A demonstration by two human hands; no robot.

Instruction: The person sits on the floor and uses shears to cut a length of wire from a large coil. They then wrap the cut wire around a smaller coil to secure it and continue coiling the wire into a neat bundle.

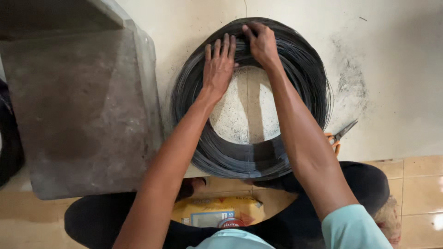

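Nearest the camera is the person's pale mint-green short sleeve, and from it the bare forearms run forward, out over dark trousers and a yellow printed packet lying between the legs.

The left hand lies palm down with fingers spread on the far inner edge of a large coil of thin black wire; it presses on the strands and clasps nothing. The right hand sits just beside it at the top of the ring, its fingers curled down into the wire as if pinching or picking at a few strands; whether a single strand is actually gripped cannot be told.

The coil lies flat on a pale, dusty floor, directly in front of the person. Judging by its look, the work is at an early stage: the ring is whole and tightly wound, no loose end or pulled-out length shows, and no cut pieces lie about.

Orange-handled scissors rest on the floor touching the coil's right side, partly hidden behind the right forearm and untouched. To the left stands a grey, stained slab-like block, close beside the coil. Tan tiles border the floor at the near edge.
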